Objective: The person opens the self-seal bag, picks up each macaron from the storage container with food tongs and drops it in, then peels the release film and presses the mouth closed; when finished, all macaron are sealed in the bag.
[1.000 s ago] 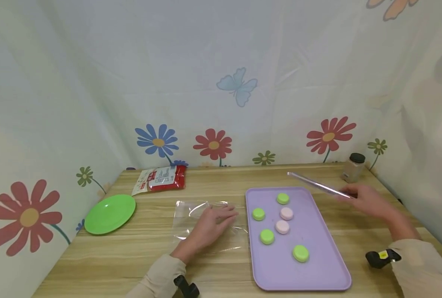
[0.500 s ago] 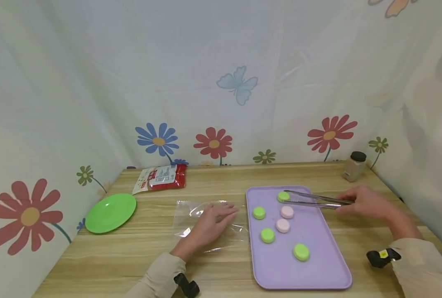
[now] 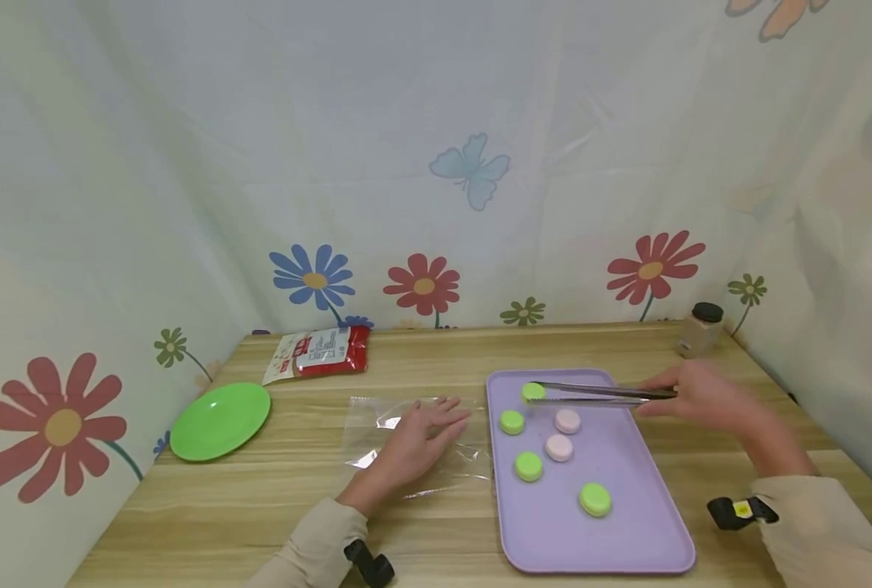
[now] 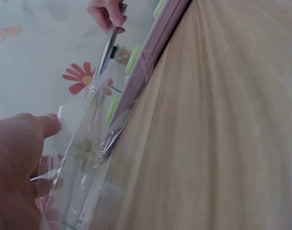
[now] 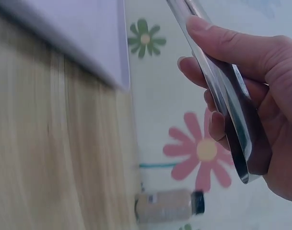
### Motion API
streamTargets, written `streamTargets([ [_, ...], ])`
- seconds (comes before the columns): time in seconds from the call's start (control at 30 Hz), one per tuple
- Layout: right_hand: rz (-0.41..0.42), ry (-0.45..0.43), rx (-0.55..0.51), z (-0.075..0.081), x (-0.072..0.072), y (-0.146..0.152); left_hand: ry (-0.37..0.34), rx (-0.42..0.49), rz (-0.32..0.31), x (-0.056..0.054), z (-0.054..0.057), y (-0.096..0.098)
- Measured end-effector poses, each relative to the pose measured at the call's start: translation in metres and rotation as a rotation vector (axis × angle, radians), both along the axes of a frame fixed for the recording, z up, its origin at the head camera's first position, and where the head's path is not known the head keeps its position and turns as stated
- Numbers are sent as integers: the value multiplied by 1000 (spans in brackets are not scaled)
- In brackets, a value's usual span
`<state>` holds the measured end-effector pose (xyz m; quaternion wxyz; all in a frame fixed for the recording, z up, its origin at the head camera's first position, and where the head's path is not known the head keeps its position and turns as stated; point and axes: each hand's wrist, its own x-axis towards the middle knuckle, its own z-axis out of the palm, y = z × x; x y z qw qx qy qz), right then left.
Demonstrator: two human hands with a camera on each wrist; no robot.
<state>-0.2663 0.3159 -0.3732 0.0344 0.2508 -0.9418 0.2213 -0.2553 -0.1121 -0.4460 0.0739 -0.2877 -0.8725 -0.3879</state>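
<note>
My right hand [image 3: 700, 398] holds metal tongs [image 3: 601, 393], its fingers curled round their handle end in the right wrist view. The tips of the tongs stand on both sides of a green macaron [image 3: 532, 393] at the far left of the purple tray [image 3: 649, 535]. Several other green macarons [image 3: 528, 466] and two pale pink ones [image 3: 559, 447] lie on that tray. Left of it, my left hand [image 3: 420, 441] rests over a clear plastic bag [image 3: 366, 425] with fingers extended. In the left wrist view, some fingers show through the raised film.
A green plate [image 3: 220, 420] lies at the left edge of the wooden table [image 3: 436, 543]. Behind it is a red and white food packet [image 3: 318, 353]. A small jar [image 3: 698, 333] with a black lid stands at the back right. A flowered cloth [image 3: 362, 163] hangs behind.
The tongs have come down from above the tray's right edge, spread round the far green macaron and shifted left with it. The left hand has stayed on the bag.
</note>
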Motion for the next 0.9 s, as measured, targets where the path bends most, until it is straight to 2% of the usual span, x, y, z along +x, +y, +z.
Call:
streamTargets([
  [0.2, 70, -39, 25, 6, 10, -41, 27, -19, 5, -2, -2, -1],
  [0.4, 125, -37, 54, 4, 17, -74, 33, -29, 0, -2, -1, -1],
  [0.6, 125, -56, 59, 5, 19, -99, 34, -48, -17, -3, -2, 0],
  [0.77, 157, 6, 72, 6, 16, -114, 33, -83, 0, -2, -2, 2],
  [0.9, 176, 55, 81, 5, 13, -126, 70, -85, -5, 0, -1, 3],
])
